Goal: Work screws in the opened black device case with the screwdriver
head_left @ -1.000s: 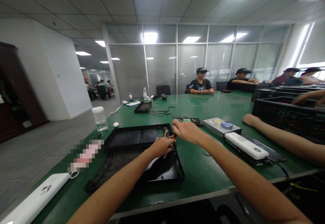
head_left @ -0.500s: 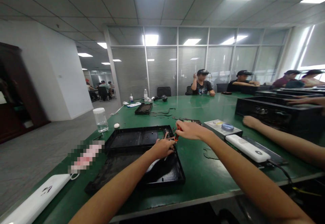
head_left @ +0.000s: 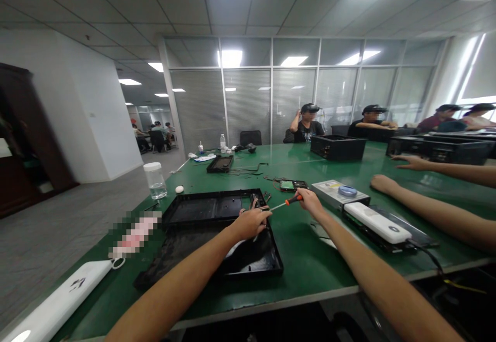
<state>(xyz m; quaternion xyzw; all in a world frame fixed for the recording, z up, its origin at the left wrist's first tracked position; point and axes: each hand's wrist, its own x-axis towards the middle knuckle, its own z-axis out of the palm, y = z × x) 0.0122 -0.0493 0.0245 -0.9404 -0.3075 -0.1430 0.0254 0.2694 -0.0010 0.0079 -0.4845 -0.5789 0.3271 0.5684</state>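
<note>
My right hand [head_left: 310, 201] is closed on the handle of a screwdriver [head_left: 293, 200] with an orange and black grip. The screwdriver lies nearly level, its metal shaft pointing left to the fingers of my left hand [head_left: 250, 223]. That hand is closed over the right side of an open black plastic case [head_left: 267, 259]; what it grips is hidden. Pinkish-grey cables [head_left: 253, 203] and small metal parts show just behind its fingers. Beyond my right hand lies a small green circuit board [head_left: 287, 185].
A metal box [head_left: 335, 193] with a blue roll on it and a white power bank [head_left: 375, 222] stand to the right. Co-workers' forearms [head_left: 422, 202] reach in there. A clear jar [head_left: 155, 184] stands left. Further back are a black case [head_left: 337, 148] and a black tray [head_left: 220, 164].
My right hand has drawn right, away from my left, and the screwdriver has tipped from upright to nearly level. At the right, a co-worker's black case has moved back across the table.
</note>
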